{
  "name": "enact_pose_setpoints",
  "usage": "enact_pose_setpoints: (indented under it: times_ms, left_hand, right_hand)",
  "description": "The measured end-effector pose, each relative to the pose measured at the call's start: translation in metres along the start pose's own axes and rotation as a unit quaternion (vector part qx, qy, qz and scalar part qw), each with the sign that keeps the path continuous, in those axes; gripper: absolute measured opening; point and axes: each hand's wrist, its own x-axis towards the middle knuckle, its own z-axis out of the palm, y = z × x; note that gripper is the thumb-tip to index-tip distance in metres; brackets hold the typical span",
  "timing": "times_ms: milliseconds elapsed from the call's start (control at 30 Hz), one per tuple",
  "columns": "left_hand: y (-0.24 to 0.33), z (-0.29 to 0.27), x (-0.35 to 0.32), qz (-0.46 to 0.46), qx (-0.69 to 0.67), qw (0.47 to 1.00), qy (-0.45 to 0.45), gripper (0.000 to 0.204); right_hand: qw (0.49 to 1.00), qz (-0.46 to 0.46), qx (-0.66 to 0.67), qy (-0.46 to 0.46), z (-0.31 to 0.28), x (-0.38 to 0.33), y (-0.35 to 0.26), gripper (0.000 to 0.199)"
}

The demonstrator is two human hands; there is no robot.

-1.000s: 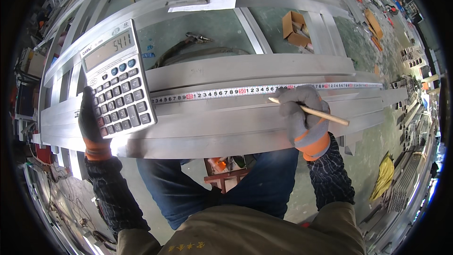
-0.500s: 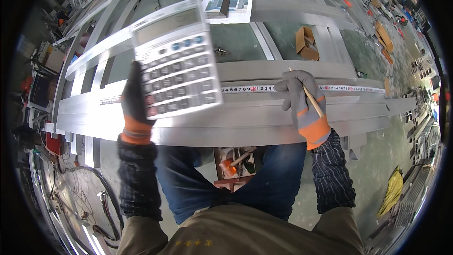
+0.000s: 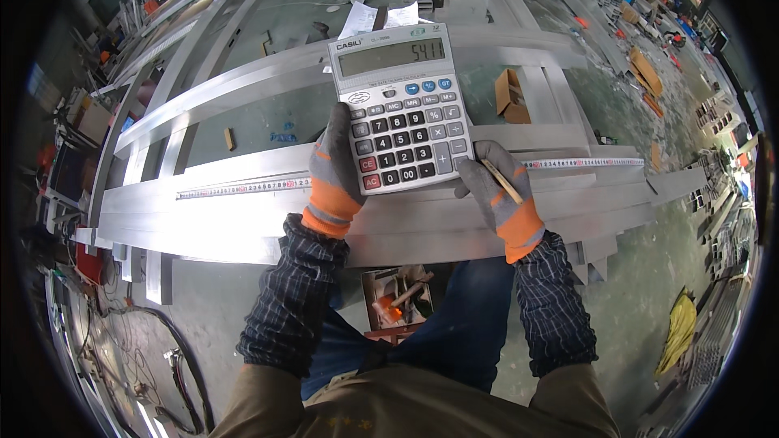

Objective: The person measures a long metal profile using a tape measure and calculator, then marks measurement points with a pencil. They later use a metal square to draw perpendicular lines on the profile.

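Observation:
A silver desktop calculator is held up in front of me, tilted slightly, its display and keys facing me. My left hand, in a grey and orange work glove, is closed on its lower left edge. At its lower right corner my right hand, gloved alike, has its fingertips against or just by the edge. A thin wooden pencil is tucked in the right hand, slanting across the fingers. Behind the calculator a white tape measure strip lies along the metal profiles; the calculator and hands hide its middle.
White paper sheets lie beyond the calculator, partly covered by it. An open cardboard box sits on the far side. Long metal bars form a frame. Between my knees stands a tool box; a yellow bundle is at right.
My left hand has brought the calculator to the right, towards the middle, and it now looks smaller and more upright. My right hand has shifted a little left, to the calculator's corner, still with the pencil.

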Motion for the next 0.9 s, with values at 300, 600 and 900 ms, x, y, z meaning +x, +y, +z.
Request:
enact_pose_setpoints:
  times_ms: [300,600,900]
  left_hand:
    - [0.014,-0.005,0.002,-0.054,-0.004,0.998,0.025,0.044]
    - [0.021,0.011,-0.002,0.027,0.06,0.996,0.066,0.053]
    - [0.005,-0.01,-0.003,0.038,0.07,0.997,0.018,0.047]
  right_hand:
    - [1.0,-0.003,0.002,0.001,0.0,0.0,-0.003,0.024]
    - [1.0,-0.022,-0.014,-0.011,0.0,0.0,0.001,0.025]
    - [0.999,-0.02,-0.022,-0.017,0.0,-0.001,0.002,0.028]
